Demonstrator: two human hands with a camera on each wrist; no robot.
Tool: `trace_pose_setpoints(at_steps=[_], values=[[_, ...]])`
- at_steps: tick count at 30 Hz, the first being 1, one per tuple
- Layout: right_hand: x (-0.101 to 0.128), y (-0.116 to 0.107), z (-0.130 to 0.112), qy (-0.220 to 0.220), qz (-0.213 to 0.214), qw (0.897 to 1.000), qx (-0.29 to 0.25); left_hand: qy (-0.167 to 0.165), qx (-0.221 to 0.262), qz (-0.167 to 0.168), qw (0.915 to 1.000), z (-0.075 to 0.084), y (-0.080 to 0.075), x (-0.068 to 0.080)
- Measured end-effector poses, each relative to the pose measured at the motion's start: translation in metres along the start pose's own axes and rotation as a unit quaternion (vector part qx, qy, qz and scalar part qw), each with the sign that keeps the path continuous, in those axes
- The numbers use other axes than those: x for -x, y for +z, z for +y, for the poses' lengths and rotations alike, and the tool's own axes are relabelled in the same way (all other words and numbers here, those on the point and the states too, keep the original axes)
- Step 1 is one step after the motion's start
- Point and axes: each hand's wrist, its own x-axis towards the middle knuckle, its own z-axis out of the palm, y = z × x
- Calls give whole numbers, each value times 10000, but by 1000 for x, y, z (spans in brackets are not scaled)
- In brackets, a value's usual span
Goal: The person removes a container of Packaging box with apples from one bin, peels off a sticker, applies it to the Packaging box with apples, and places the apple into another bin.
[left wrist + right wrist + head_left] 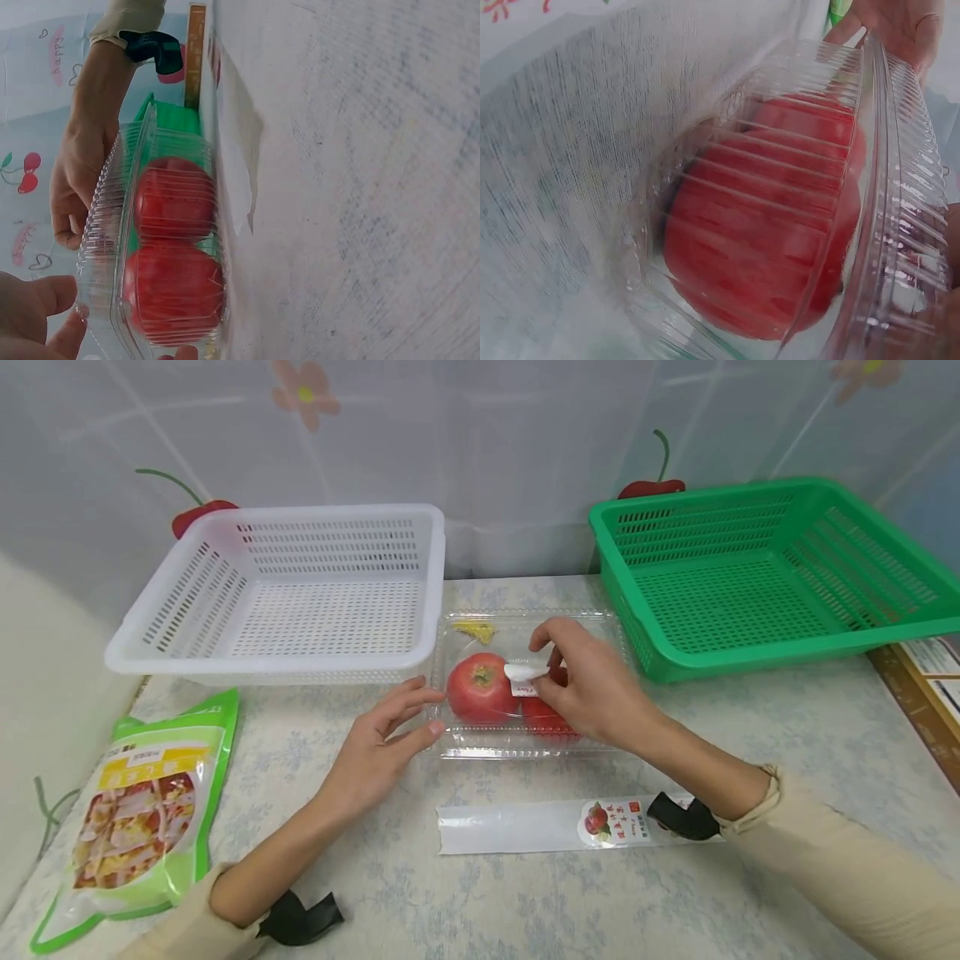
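Note:
On the table, a clear plastic clamshell box (480, 752) with its lid down holds red apples (480, 689), also seen through the ribbed side in the left wrist view. My right hand (592, 685) is over the lid, its thumb and fingers pinching a small white sticker (525, 672) whose upper end curls back. Small print shows on the lower part of the sticker. My left hand (382, 735) rests at the box's left side, fingers loosely spread, fingertips right at the rim. Part of the second apple is hidden behind my right hand.
A white basket (431, 643) stands back left, a green basket (637, 610) back right. A sticker strip (510, 828) with a fruit print lies in front of the box. At far left is a green snack bag (142, 810). Something yellow (474, 631) shows at the box's back.

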Motion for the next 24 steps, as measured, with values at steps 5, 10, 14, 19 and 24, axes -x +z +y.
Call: trace_pose_setpoints(at_steps=[5,10,14,19,24], values=[[1,2,0,-814,136,9957,427,-18,-61,-17,10000,1,0,-1],[2,4,0,-763,-168,9949,635,-8,-4,11,10000,1,0,0],[3,3,-1,-584,-292,9951,744,17,84,11,10000,2,0,0],[3,3,0,-589,-333,9928,988,21,147,12,9999,2,1,0],[2,5,0,-443,-464,9866,1500,-36,154,28,9999,2,1,0]])
